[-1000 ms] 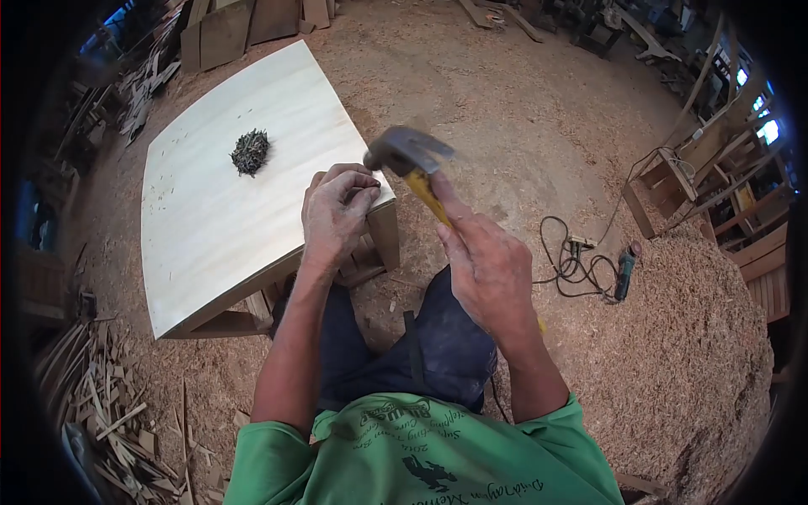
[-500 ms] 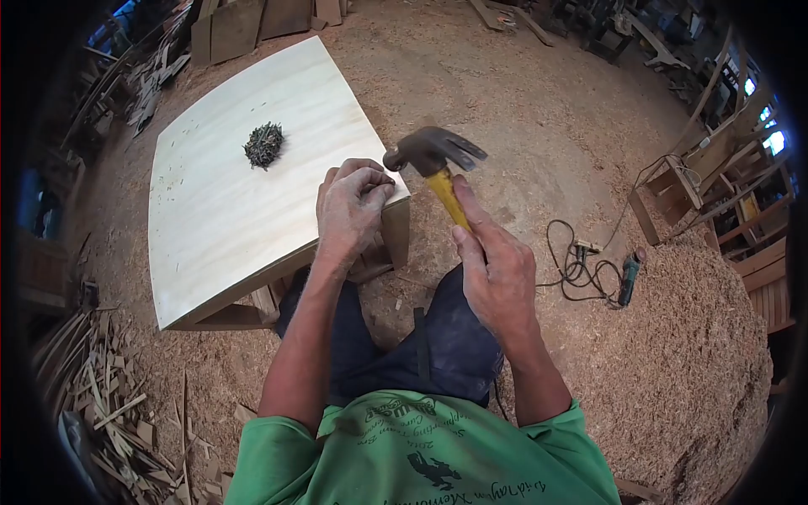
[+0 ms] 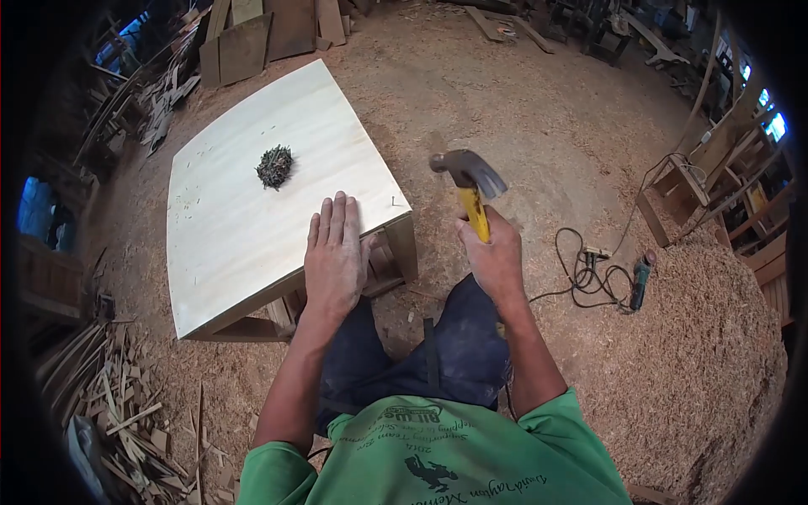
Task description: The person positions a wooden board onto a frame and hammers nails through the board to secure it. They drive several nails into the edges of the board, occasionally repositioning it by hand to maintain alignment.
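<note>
Right grip [image 3: 495, 259] clamped on the hammer [image 3: 474, 215]; left grip [image 3: 334, 263] open, flat on the table [image 3: 240, 244], nail [image 3: 395, 202] to its right, pile [image 3: 274, 167] beyond.

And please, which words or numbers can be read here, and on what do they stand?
"2014": on the green T-shirt, upside down.
"Supporting Team": on the same T-shirt.
Other T-shirt lettering: too small, blurred or cut off.
Hammer and angle grinder: no readable marks.

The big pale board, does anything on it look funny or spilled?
One thin nail sticks up near the board's right corner, instead of lying flush. The dark heap sits in one small clump, so it looks more piled than spilled.
</note>
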`<act>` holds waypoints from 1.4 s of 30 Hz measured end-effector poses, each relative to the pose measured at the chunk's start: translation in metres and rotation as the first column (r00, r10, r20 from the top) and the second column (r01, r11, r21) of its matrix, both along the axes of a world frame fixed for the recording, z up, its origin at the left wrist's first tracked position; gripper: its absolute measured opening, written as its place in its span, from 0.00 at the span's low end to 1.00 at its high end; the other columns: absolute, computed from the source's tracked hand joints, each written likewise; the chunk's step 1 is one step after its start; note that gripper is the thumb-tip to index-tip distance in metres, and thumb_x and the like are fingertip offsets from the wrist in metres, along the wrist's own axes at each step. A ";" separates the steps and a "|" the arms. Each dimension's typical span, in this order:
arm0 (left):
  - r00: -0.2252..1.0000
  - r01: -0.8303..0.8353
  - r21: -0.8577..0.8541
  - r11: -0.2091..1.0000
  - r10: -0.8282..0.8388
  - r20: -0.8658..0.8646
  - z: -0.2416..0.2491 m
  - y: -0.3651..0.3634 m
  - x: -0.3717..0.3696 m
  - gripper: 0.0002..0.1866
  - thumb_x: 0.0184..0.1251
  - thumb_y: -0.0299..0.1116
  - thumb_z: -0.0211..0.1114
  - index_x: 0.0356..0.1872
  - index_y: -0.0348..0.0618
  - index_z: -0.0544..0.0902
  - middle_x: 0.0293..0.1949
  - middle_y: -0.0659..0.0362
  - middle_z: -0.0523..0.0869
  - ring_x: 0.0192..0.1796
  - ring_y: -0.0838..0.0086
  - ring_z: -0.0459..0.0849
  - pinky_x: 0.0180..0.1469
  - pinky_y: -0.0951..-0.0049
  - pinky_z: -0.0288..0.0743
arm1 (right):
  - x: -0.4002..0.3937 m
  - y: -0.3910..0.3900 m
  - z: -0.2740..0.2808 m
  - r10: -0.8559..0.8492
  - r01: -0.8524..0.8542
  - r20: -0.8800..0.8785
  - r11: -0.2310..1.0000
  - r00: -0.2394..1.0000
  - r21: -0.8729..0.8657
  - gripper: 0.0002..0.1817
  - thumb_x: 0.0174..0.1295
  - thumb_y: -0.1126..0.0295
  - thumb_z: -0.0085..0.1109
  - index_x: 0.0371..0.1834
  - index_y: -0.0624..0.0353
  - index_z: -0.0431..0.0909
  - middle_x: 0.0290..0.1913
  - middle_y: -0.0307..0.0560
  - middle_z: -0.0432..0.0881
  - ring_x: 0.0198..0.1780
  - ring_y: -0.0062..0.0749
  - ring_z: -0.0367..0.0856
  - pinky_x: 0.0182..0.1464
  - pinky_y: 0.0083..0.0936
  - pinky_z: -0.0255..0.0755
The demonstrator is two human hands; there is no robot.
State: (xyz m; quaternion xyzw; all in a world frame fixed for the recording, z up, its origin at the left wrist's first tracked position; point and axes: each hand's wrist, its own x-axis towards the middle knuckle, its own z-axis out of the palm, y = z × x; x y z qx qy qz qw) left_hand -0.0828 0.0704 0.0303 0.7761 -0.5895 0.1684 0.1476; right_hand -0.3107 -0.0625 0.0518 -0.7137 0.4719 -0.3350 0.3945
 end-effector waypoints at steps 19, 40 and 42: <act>1.000 0.006 -0.018 1.000 -0.005 0.014 -0.005 0.000 0.000 0.36 0.80 0.39 0.70 0.85 0.42 0.72 0.84 0.48 0.74 0.86 0.52 0.72 0.88 0.50 0.64 | -0.037 -0.038 -0.065 0.226 -0.466 -0.412 0.532 0.883 -0.707 0.15 0.60 0.64 0.81 0.34 0.50 0.79 0.30 0.39 0.78 0.30 0.36 0.84 0.30 0.37 0.74; 1.000 -0.013 -0.066 0.998 0.012 -0.016 -0.002 -0.003 -0.009 0.32 0.79 0.34 0.70 0.81 0.42 0.78 0.81 0.48 0.80 0.82 0.50 0.77 0.84 0.48 0.70 | 0.007 -0.061 -0.112 0.357 -0.545 -0.413 0.600 0.838 -0.586 0.18 0.69 0.59 0.79 0.27 0.49 0.78 0.27 0.38 0.81 0.29 0.39 0.87 0.31 0.39 0.79; 1.000 -0.025 -0.070 0.997 0.024 -0.017 -0.002 -0.004 -0.008 0.32 0.79 0.34 0.70 0.81 0.42 0.78 0.80 0.48 0.80 0.82 0.50 0.77 0.84 0.47 0.70 | 0.008 -0.062 -0.108 0.393 -0.538 -0.368 0.587 0.843 -0.605 0.17 0.65 0.59 0.81 0.29 0.49 0.79 0.29 0.39 0.83 0.30 0.41 0.88 0.32 0.40 0.80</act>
